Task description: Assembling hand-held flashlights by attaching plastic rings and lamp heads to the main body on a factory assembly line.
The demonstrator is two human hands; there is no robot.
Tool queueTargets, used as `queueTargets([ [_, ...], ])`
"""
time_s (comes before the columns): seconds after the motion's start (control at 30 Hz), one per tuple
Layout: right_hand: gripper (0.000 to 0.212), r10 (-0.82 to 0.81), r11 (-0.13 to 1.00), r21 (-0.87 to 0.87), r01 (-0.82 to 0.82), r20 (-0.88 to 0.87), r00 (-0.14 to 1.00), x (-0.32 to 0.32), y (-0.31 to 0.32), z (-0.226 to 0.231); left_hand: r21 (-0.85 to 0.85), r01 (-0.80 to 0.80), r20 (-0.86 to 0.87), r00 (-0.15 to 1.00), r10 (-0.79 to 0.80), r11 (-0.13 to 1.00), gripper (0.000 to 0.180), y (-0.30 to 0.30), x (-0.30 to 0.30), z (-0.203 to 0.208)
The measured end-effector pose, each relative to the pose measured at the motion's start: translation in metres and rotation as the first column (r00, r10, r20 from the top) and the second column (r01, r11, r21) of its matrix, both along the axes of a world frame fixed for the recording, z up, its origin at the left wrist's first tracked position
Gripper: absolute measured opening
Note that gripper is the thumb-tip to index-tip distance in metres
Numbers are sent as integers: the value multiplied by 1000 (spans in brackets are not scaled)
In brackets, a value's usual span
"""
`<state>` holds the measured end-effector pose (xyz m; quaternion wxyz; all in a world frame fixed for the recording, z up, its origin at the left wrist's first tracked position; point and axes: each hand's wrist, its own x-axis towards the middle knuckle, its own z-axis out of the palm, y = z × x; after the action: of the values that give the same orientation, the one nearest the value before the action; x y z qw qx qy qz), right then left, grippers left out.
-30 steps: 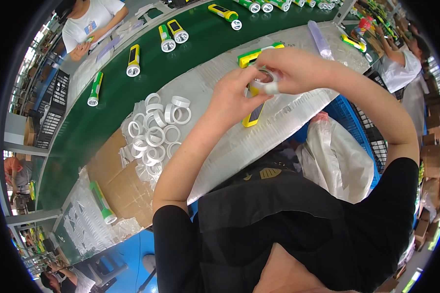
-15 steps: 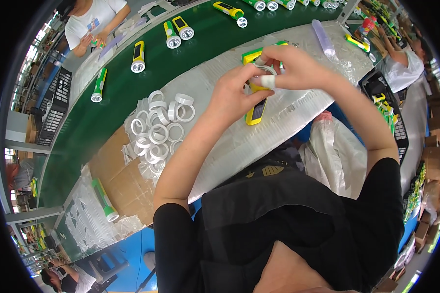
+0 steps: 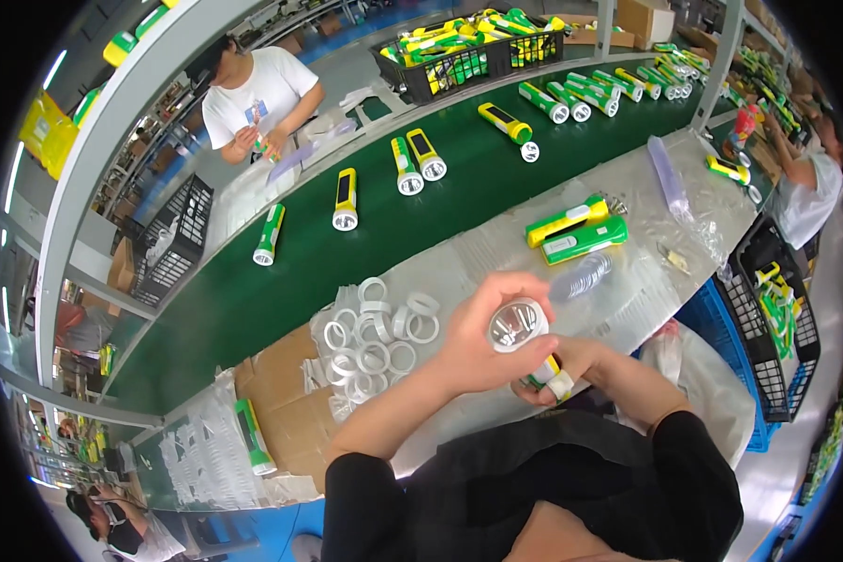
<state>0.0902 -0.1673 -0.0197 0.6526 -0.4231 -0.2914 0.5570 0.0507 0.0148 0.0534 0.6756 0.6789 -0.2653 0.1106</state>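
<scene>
My left hand is wrapped around the head of a flashlight, whose reflector and white rim face up toward me. Lower down, my right hand grips its green and yellow body; a white wrap covers one of its fingers. Beyond my hands, a yellow-green flashlight body and a green one lie side by side on the plastic-covered bench. Between these and my hands sits a row of thin clear discs. A pile of white rings lies left of my left hand.
Flashlights stand and lie along the green conveyor belt beyond the bench. A black crate of flashlights is at the back, another crate at the right. A clear plastic sleeve lies far right. A co-worker sits across the belt.
My hands have come down closer to my body, now with the flashlight's head turned upward. The view has shifted, showing more of the far side. The yellow body under my hands is no longer on the bench there.
</scene>
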Motion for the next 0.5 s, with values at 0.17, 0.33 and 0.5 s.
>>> queueTargets([
  [0.17,33,-414,619,319,717,909,-48,66,19,-1,431,-678,496,729,471,596,17,80,88,-9],
  [0.33,21,-699,618,28,786,478,532,63,5,-36,235,-971,748,212,628,48,23,190,192,-56],
  [0.5,19,-641,677,-51,734,449,622,55,-14,-35,665,-737,576,399,714,-125,37,213,225,-104],
])
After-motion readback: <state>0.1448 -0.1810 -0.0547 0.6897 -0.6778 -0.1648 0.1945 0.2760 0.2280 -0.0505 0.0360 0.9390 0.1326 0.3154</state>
